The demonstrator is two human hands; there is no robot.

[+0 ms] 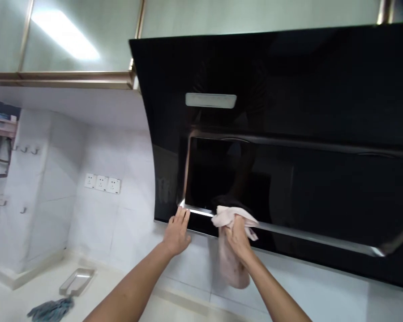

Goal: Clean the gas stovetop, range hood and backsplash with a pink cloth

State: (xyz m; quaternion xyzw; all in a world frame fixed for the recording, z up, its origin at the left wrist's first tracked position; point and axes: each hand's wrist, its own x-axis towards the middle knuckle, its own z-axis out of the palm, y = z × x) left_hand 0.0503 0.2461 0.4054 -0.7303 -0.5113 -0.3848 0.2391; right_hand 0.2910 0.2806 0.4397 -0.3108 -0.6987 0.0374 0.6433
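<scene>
A black glossy range hood (309, 188) slants across the wall in front of me. My left hand (177, 232) rests on its lower left part, fingers stretched out together, with the fingertips near the corner of the silver trim. In my right hand (237, 237) is a pale pink cloth (233, 215), bunched against the lower trim strip (305, 237), with a loose end hanging down below the hood's edge. The fingers of that hand are closed round the cloth and partly covered by it.
Cabinets (87, 40) with gold edging run above the hood. Wall sockets (102, 184) are at the left, and small hooks (24, 150) hang on a pillar. On the counter lie a metal tray (76, 281) and a dark crumpled cloth (52, 309).
</scene>
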